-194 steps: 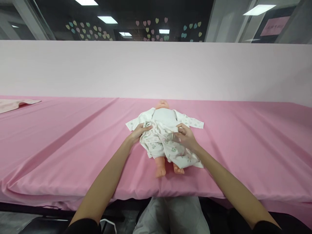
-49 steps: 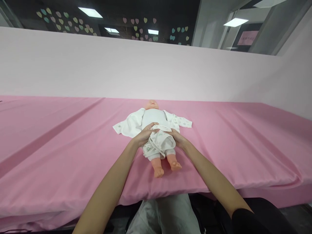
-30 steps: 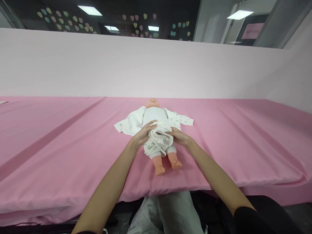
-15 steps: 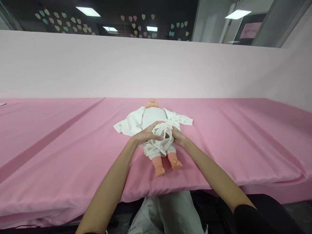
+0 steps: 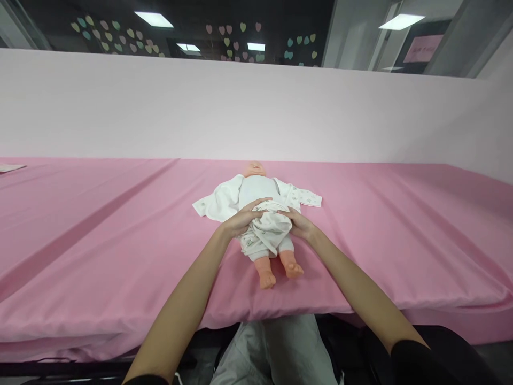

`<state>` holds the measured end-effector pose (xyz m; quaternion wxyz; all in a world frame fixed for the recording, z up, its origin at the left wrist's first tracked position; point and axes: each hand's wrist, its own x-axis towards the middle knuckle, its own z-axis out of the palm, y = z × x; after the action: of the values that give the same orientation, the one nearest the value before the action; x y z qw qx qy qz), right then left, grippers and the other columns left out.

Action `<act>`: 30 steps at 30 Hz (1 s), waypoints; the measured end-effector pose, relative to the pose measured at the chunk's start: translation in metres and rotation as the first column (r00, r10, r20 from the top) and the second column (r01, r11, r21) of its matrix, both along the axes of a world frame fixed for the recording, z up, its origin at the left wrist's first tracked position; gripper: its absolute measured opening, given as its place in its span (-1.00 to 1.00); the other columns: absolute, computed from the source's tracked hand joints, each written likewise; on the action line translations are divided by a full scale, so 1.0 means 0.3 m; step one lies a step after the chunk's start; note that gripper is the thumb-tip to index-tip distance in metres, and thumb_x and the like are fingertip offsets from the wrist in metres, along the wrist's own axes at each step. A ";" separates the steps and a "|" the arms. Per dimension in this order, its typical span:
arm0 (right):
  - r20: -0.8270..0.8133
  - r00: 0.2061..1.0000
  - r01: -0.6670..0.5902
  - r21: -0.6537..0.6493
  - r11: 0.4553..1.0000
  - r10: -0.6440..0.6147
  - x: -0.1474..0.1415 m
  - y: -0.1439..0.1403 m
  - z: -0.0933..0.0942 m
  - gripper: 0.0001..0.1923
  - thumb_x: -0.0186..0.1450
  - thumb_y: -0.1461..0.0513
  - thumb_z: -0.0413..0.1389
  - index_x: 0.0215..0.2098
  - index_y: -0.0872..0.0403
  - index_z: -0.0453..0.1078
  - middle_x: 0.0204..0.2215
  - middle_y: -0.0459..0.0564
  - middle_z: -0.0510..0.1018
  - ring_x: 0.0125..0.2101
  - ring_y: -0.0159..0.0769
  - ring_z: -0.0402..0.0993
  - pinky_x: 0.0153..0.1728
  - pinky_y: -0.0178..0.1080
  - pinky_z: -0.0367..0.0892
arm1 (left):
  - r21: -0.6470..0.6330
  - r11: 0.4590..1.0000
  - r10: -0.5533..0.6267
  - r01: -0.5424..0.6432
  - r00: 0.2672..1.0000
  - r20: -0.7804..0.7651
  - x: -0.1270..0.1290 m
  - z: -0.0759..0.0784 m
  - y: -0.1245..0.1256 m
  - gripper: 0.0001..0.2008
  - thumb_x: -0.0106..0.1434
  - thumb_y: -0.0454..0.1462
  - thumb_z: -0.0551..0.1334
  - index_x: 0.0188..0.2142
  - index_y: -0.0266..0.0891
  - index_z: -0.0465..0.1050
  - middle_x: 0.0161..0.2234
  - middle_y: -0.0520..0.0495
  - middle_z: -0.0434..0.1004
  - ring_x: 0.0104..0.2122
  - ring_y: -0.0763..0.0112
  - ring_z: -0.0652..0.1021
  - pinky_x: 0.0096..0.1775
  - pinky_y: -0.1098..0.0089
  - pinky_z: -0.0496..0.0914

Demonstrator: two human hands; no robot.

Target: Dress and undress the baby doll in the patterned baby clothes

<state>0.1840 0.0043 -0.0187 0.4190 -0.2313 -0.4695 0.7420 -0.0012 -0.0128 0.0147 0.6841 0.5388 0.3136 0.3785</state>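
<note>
A baby doll [image 5: 265, 275] lies on its back, head away from me and bare feet toward me. Beneath its upper body a white patterned garment [image 5: 222, 200] is spread, with the sleeves out to both sides. Over the doll's belly and thighs sits a bunched white patterned baby garment [image 5: 271, 227]. My left hand [image 5: 246, 216] grips the left side of this bunch, thumb and fingers round its edge. On its right side, my right hand [image 5: 296, 220] holds the cloth with the fingers curled over it. Folds hide some of the fingertips.
A pink sheet [image 5: 120, 240] covers the table up to a white wall [image 5: 240, 107]. Something flat and pale [image 5: 11, 168] lies at the far left edge. Behind the wall is dark glass with heart stickers [image 5: 108, 36]. My legs [image 5: 276, 353] are under the table's front edge.
The bunched garment's round opening, visible earlier, is now folded over. My right fingers have come up over the top of the cloth. The view has shifted slightly left.
</note>
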 end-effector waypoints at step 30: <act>0.172 0.731 0.487 0.547 0.681 -0.661 0.026 0.032 -0.035 -0.85 0.16 0.25 -0.06 -0.32 0.05 0.30 -0.47 -0.10 0.43 -0.46 -0.37 0.35 -0.45 -0.32 0.28 | -0.021 0.998 -0.054 0.062 0.961 0.271 -0.028 0.002 -0.016 -0.19 -0.03 -0.47 0.26 0.22 -0.17 0.06 -0.56 0.07 0.37 -0.61 0.61 0.35 -0.52 0.56 0.26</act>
<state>0.1918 0.0139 -0.0291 0.5839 -0.3914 -0.6021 0.3786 -0.0097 -0.0176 0.0152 0.7392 0.4809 0.2068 0.4237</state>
